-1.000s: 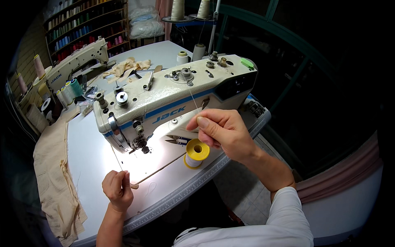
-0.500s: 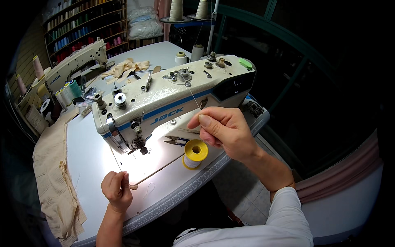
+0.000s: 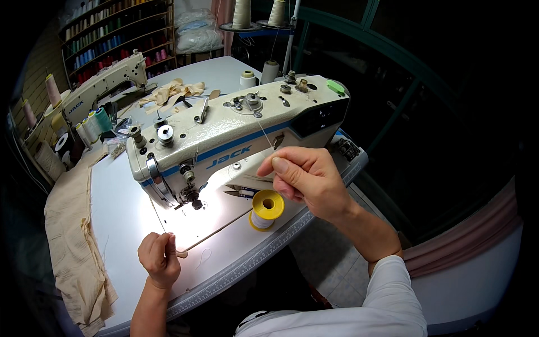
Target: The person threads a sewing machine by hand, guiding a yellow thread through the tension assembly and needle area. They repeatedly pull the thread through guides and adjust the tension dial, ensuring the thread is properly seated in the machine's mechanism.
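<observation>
A white industrial sewing machine [image 3: 233, 126] with a blue stripe stands across the table, its lamp lighting the needle area brightly. In front of its arm, my right hand [image 3: 306, 177] is closed in a pinch on a thin thread [image 3: 264, 132] that rises to the fittings on the machine's top. My left hand [image 3: 159, 257], low beside the needle area, pinches a thread end [image 3: 160, 217] that slants up toward the machine's head. Between my hands, a yellow-flanged spool [image 3: 268, 205] with white thread stands near the front edge. Thread snips [image 3: 241, 192] lie just behind it.
Beige fabric [image 3: 73, 236] drapes along the table's left side. A measuring tape [image 3: 224, 282] follows the front edge. Small thread cones [image 3: 101, 121] and a second sewing machine [image 3: 104, 87] stand at the back left. Large cones [image 3: 241, 14] sit on a stand behind.
Almost nothing differs. Both hands keep their pinches on the thread in nearly the same places; the view has shifted very slightly.
</observation>
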Available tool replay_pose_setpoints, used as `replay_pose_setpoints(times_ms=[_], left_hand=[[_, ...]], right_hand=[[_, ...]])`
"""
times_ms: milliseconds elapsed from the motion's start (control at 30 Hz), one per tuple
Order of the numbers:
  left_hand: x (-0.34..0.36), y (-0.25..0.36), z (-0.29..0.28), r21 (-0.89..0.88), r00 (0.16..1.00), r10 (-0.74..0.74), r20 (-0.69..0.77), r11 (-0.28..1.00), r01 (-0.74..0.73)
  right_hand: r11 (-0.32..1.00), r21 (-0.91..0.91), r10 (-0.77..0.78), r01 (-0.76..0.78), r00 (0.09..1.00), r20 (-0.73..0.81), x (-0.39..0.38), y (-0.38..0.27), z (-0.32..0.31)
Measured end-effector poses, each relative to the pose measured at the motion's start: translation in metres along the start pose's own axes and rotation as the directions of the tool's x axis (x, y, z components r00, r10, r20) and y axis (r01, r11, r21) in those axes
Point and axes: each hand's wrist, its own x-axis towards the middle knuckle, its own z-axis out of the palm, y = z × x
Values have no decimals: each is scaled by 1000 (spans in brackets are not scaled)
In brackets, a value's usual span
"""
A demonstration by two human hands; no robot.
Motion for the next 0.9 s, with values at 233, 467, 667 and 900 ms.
replay_pose_setpoints(times_ms=[233,467,667,900], left_hand=[[-1,0,-1,-9,1000,-10,8,1000,10],[-1,-1,-1,0,1000,-15,5,1000,15],[-1,-1,0,9,1000,-10,-19,1000,10],[-2,-2,0,15,1000,-9,-8,1000,9]], right_hand=[[999,28,31,-31,1000,5,0,-6,-2],[999,20,27,-27,1000,4,-1,-5,-3],[1000,-2,0,0,1000,-7,0,-2,-3],[1000,-8,-13,13,1000,-21,0,-1,-4]])
